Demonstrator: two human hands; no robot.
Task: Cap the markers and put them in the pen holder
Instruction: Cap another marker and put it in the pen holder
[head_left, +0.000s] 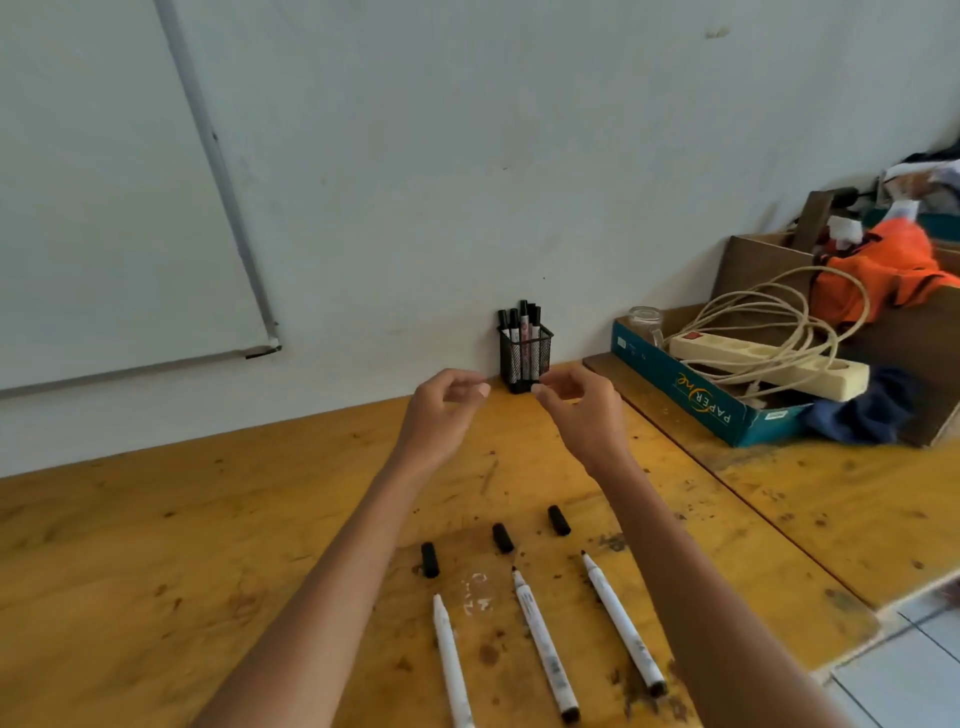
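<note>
Markers, three of them, lie uncapped on the worktop (156, 545) close to us, side by side with their tips pointing away: the left marker (452, 660), the middle marker (545, 649) and the right marker (621, 623). Just beyond each tip, not touching it, lies a black cap: the left cap (429, 560), the middle cap (503, 538) and the right cap (559, 520). The pen holder (524, 358) stands upright farther off against the wall, with several capped markers already in it.

Our left grip (441, 410) and right grip (576, 410) hang in the air in front of the holder, well above the markers. Both are slack, fingers loosely curled round nothing that we can see.

We judge the step in hand to be the reach down for a first marker and cap. To do it well, we should take the barrel near its middle with one grip and pinch the matching cap with the other, keeping fingers off the inky tip. Then we line the cap's open end up with the tip and press straight along the barrel until it seats (a skewed push may crush the tip). The caps look small and round, so a careless brush could roll them away. We should lower the capped marker into a free gap, since the mesh holder looks light enough to tip. The power strip (769, 358) in its box on the right is well apart.
</note>
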